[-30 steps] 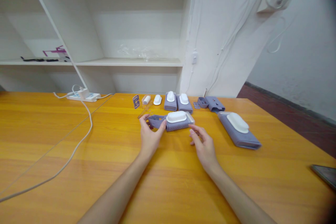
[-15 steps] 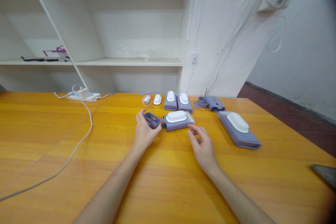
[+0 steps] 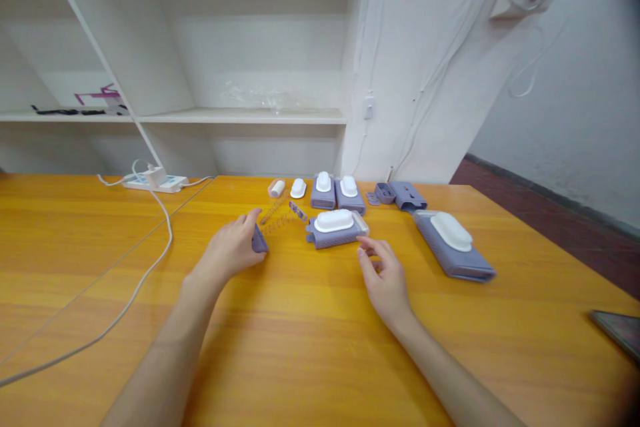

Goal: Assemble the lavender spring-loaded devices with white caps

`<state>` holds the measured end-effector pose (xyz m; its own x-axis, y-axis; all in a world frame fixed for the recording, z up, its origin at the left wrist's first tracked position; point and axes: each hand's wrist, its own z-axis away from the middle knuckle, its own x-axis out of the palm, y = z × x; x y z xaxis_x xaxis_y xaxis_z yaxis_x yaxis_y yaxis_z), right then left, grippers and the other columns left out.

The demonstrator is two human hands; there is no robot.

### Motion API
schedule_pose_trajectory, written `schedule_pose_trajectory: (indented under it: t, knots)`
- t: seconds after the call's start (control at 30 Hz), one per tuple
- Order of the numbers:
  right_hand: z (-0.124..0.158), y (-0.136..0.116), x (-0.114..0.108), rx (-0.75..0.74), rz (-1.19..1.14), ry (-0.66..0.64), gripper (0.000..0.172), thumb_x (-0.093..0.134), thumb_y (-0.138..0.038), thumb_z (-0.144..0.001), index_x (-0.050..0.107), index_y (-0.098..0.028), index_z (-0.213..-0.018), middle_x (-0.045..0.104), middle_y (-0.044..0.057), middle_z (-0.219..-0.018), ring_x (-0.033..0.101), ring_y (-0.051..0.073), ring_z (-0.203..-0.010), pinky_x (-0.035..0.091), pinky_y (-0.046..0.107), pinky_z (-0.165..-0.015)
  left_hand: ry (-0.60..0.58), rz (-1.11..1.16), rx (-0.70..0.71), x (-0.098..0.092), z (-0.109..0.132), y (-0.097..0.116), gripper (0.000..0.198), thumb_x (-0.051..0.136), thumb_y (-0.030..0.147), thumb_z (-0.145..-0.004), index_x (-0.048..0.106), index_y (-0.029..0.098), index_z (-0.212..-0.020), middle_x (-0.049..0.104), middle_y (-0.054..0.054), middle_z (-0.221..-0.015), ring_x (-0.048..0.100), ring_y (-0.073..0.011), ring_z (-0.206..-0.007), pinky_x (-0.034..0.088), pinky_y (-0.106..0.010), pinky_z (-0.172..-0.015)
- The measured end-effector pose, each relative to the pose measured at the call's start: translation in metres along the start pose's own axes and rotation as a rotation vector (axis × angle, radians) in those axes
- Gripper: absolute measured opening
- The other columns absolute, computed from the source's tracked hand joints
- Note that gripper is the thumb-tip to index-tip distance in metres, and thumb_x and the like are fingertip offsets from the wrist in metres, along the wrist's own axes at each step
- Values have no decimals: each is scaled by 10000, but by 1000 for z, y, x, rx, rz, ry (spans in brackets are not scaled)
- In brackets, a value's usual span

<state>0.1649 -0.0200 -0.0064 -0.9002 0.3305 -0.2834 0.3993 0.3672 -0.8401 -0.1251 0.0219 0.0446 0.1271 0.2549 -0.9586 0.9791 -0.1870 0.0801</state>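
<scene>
My left hand (image 3: 227, 247) grips a small grey-purple oval cup (image 3: 259, 241) between thumb and fingers, low over the table; the hand hides most of it. Two thin coil springs (image 3: 276, 219) stretch across the wood just right of it, by a small grey-purple piece (image 3: 298, 211). My right hand (image 3: 386, 277) has loosely bent fingers, thumb apart from the index finger, and holds nothing. Its fingertips are at the near right corner of a flat grey-purple case (image 3: 337, 239), touching or almost so. A white oval part (image 3: 334, 220) lies on that case.
Behind are two more cases (image 3: 324, 199) with white tops, a loose white oval part (image 3: 298, 188) and a small white cylinder (image 3: 277, 188). Rightward lie another cup (image 3: 385, 193) and a large case (image 3: 457, 247). A power strip (image 3: 156, 179) and its cable (image 3: 167, 233) occupy the left.
My left hand has carried the cup left, away from the case, and the cup's opening no longer shows. The springs and small piece now show more fully. My right hand has hardly moved.
</scene>
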Motion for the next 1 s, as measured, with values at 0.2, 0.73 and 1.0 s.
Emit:
schedule_pose_trajectory:
  t: [0.2, 0.73, 1.0]
  knots:
    - [0, 1, 0, -6, 4, -5, 217, 496, -280, -875, 613, -185, -1031, 560, 66, -935, 553, 184, -841, 475, 261, -601, -206, 192, -11, -1, 7, -22, 853, 648, 280, -573, 312, 215, -1355, 622, -44, -899, 618, -225, -778, 467, -285, -651]
    - [-1, 4, 0, -38, 67, 30, 219, 486, -280, -875, 615, -182, -1023, 576, 74, -960, 564, 200, -869, 489, 303, -676, -176, 447, 68, 9, 1, -12, 734, 651, 329, -639, 381, 211, -1311, 618, -57, -1058, 603, -207, -898, 464, -309, -808]
    - [-22, 25, -20, -228, 518, 7, 435, 468, -303, -875, 483, -171, -1289, 438, 136, -1341, 397, 278, -1241, 322, 461, -1039, -117, 416, 40, 8, 0, -8, 752, 666, 375, -634, 377, 210, -1308, 624, -66, -1056, 612, -229, -893, 468, -334, -803]
